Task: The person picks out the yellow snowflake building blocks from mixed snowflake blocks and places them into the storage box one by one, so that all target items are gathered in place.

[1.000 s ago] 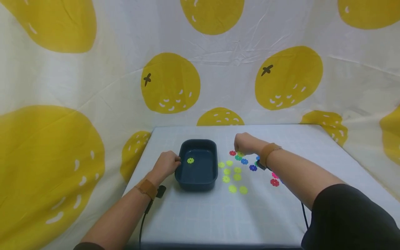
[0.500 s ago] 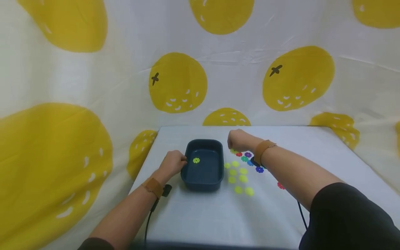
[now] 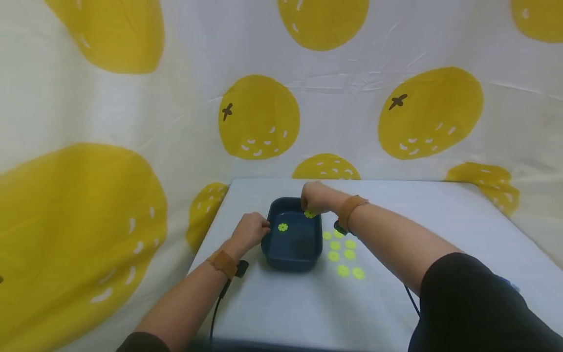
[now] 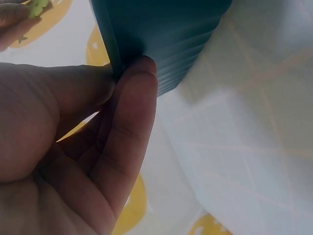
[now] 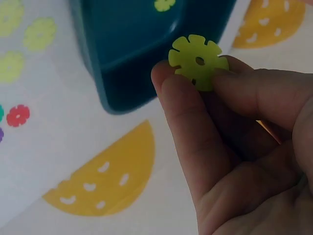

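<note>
My right hand (image 3: pixel 320 197) is over the far right corner of a dark teal bin (image 3: pixel 292 264). Between thumb and fingers it pinches a yellow-green notched plastic disc (image 5: pixel 198 61) with a small hole in its middle. A second disc of that colour (image 3: pixel 283 227) lies on the bin's floor. At the bin's left side, my left hand (image 3: pixel 250 230) grips the rim; the left wrist view shows thumb inside and fingers pressed on the ribbed outer wall (image 4: pixel 171 58).
Several yellow-green discs (image 3: pixel 349 254) lie on the white-covered table (image 3: pixel 316 313), right of the bin. A red disc (image 5: pixel 18 115) shows beside them in the right wrist view. A fruit-print cloth (image 3: pixel 334 122) hangs behind the table. A cable trails from each wrist.
The right hand has moved left from above the coloured discs to the bin, bringing the yellow-green disc with it. The left hand keeps its grip on the rim. The head view has shifted slightly.
</note>
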Action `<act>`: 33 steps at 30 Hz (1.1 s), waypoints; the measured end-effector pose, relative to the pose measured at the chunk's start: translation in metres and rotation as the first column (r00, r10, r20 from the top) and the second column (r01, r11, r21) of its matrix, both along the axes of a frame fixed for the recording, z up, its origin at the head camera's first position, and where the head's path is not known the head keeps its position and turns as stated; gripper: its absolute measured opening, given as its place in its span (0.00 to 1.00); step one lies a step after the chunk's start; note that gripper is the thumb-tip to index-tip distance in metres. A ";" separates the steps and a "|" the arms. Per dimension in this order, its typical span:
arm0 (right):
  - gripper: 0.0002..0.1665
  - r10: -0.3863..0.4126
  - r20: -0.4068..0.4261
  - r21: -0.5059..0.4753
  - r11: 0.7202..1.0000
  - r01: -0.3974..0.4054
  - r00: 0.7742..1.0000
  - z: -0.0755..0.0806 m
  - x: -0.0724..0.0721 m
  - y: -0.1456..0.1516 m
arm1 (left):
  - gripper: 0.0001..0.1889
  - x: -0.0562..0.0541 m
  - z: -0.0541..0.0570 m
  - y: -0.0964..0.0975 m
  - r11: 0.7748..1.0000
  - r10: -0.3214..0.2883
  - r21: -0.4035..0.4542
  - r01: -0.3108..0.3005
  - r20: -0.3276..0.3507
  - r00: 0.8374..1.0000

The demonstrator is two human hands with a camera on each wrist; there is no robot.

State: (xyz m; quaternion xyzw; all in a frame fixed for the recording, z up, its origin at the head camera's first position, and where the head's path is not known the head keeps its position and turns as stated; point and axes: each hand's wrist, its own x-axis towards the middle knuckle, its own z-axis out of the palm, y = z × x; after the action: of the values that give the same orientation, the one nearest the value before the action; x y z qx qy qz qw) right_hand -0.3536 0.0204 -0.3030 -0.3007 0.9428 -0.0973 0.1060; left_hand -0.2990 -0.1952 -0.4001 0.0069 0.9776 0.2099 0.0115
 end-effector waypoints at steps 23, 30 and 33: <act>0.10 0.068 0.143 -0.001 0.998 -0.069 0.987 -0.046 0.000 -0.070 | 0.10 -0.005 -0.001 -0.009 0.998 -0.061 0.001 0.061 -0.020 0.998; 0.09 0.027 0.225 0.014 0.999 -0.031 0.974 -0.063 -0.011 -0.078 | 0.10 -0.005 0.000 -0.009 0.999 -0.052 0.012 0.052 -0.006 0.999; 0.08 0.006 0.258 0.015 1.000 -0.011 0.966 -0.067 -0.011 -0.082 | 0.11 -0.005 -0.001 -0.011 0.999 -0.045 0.009 0.045 0.007 0.999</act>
State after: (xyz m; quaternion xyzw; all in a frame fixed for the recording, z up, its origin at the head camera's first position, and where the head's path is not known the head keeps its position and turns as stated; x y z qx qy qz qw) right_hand -0.3645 -0.0619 -0.3696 -0.2886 0.9204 -0.1275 0.2309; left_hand -0.3039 -0.2058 -0.4012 0.0280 0.9763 0.2139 0.0198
